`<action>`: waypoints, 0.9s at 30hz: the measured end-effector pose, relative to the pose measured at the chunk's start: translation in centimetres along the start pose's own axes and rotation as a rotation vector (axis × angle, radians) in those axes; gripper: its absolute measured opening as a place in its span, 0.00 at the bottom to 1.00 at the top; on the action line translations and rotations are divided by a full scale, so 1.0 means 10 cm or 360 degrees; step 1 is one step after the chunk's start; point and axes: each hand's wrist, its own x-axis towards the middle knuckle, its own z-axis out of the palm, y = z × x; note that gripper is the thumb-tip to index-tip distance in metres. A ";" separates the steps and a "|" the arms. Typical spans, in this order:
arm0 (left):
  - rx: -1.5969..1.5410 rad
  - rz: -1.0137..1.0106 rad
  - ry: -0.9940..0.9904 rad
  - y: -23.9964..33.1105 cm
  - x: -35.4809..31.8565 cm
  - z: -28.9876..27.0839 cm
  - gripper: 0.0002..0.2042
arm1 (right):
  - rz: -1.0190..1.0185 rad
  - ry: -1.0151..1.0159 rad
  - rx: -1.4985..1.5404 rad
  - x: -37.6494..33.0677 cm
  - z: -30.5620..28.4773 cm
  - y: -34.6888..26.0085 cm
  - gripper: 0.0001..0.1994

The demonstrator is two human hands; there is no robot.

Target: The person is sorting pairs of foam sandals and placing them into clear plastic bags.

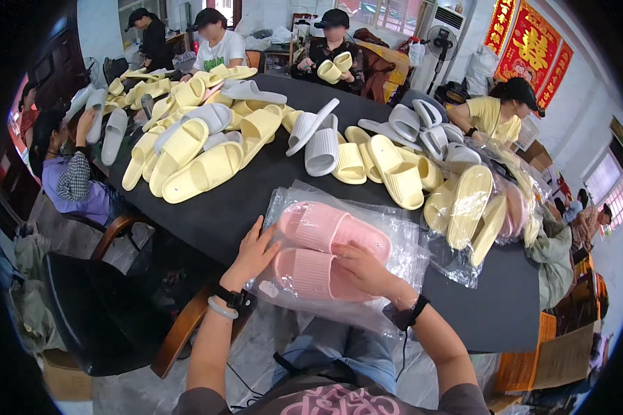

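Observation:
A pair of pink slippers [308,273] lies in a clear plastic bag [410,242] at the table's near edge, with ribbed straps and toes toward the left. My left hand [251,254] rests at the bag's left edge beside the toes, fingers spread. Across the slippers' middle lies my right hand [365,271], its fingers stretched out over the footbeds; whether the film is under them I cannot tell. Just beyond the bag are loose yellow slippers [396,173] and grey slippers [321,151]. Bagged yellow slippers [469,207] lie to the right.
A large pile of yellow slippers [208,173] mixed with grey ones covers the far left of the dark table [249,214]. A black chair [107,311] stands at my left. Several people sit or stand around the table; one person [331,52] across holds yellow slippers.

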 end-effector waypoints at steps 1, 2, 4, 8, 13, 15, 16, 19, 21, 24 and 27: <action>0.0066 0.0016 0.0000 0.04 0.02 0.00 0.30 | -0.0005 0.0002 -0.0012 0.00 0.01 0.05 0.14; 0.0066 0.0022 0.0011 0.07 0.03 0.02 0.30 | 0.0051 -0.0069 0.0084 0.01 0.05 0.14 0.15; 0.0251 0.0245 0.0139 0.10 0.02 0.04 0.29 | 0.0099 -0.0126 0.0170 0.05 0.11 0.26 0.15; 0.0110 0.0274 -0.0073 0.03 0.01 0.06 0.29 | 0.0132 -0.0093 0.0467 0.01 0.30 0.49 0.17; 0.0419 0.0265 -0.0090 0.13 -0.02 0.08 0.28 | 0.0041 0.0028 0.0522 -0.14 0.37 0.65 0.18; 0.0559 0.0308 -0.0075 0.19 -0.01 0.09 0.28 | 0.0083 0.0004 0.0441 -0.26 0.35 0.74 0.18; 0.0678 0.0336 -0.0077 0.20 -0.04 0.08 0.28 | 0.0145 -0.0040 0.0369 -0.27 0.30 0.70 0.17; 0.0752 0.0332 -0.0046 0.21 0.00 0.13 0.29 | 0.0219 -0.0033 0.0293 -0.48 0.07 0.52 0.16; 0.0709 0.0363 -0.0013 0.23 0.04 0.18 0.30 | 0.0102 0.0167 0.0118 -0.88 0.13 0.69 0.14; 0.0833 0.0333 0.0113 0.18 -0.11 0.16 0.30 | 0.0296 0.0185 0.0089 -1.02 -0.45 0.01 0.07; 0.0817 0.0314 0.0194 0.20 -0.12 0.21 0.31 | 0.0547 0.0418 0.0175 -1.69 -0.62 -0.28 0.09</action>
